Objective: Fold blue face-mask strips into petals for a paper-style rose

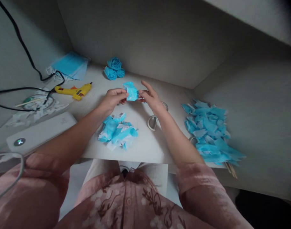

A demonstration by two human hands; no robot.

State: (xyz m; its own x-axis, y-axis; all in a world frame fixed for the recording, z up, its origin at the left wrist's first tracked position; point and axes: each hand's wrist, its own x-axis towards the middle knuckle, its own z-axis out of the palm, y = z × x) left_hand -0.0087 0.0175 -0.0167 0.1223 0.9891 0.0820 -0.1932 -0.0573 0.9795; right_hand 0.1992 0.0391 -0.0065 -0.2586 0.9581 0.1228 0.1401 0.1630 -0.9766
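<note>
- The left hand (115, 98) had its thumb and pointer finger pinched shut on the left edge of a small blue piece (131, 92).
- The right hand (150, 97) was at the other edge of the piece. Its pointer finger stuck up and away, and its thumb was by the edge. I could not tell if its fingers gripped the piece or just touched it.
- The blue piece was up between the two hands, over the white table (145, 146).
- Nearer the person, a small heap of blue and white scraps (118, 133) lay on the table.
- Two metal loops (155, 122), like scissors handles, lay near the right arm, which hid part of them.
- A big pile of blue bits (207, 130) lay on the right, with thin sticks (231, 170) poking out at the near end.
- Three blue roses (114, 68) sat together at the back.
- On the left were flat blue masks (70, 65), a yellow glue gun (75, 91), white strips (28, 117) and a long white box (44, 131) with a tiny lit screen.
</note>
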